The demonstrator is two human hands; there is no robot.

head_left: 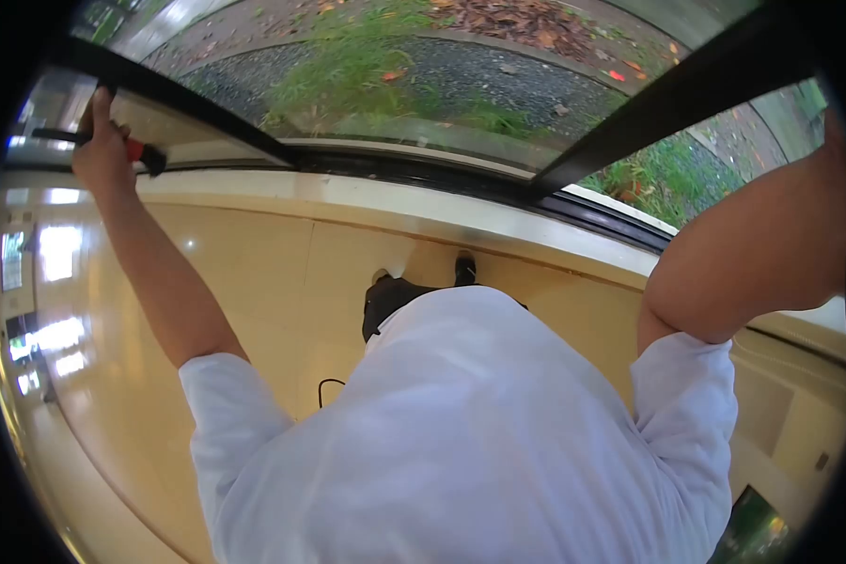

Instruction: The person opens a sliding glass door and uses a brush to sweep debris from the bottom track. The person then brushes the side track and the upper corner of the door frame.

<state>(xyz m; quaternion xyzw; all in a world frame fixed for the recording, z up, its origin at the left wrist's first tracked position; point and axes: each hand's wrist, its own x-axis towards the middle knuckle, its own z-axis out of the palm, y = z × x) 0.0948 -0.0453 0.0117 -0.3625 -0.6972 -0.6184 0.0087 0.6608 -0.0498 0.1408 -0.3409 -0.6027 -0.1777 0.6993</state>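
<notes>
My left hand [103, 155] is closed around a tool [150, 158] with a red and black body. A thin black part of the tool sticks out on the other side of the fist; its exact kind cannot be made out. One finger reaches up against the black window frame [179, 101]. My right arm [752, 244] is bent and raised at the right edge of the view, beside the window, and its hand lies outside the picture.
Large glass panes in black frames stand over a pale sill [395, 207]. Outside lie gravel, grass [338, 85] and fallen leaves. Below is a glossy beige floor [254, 273], with a black cable loop [321, 385] near my body.
</notes>
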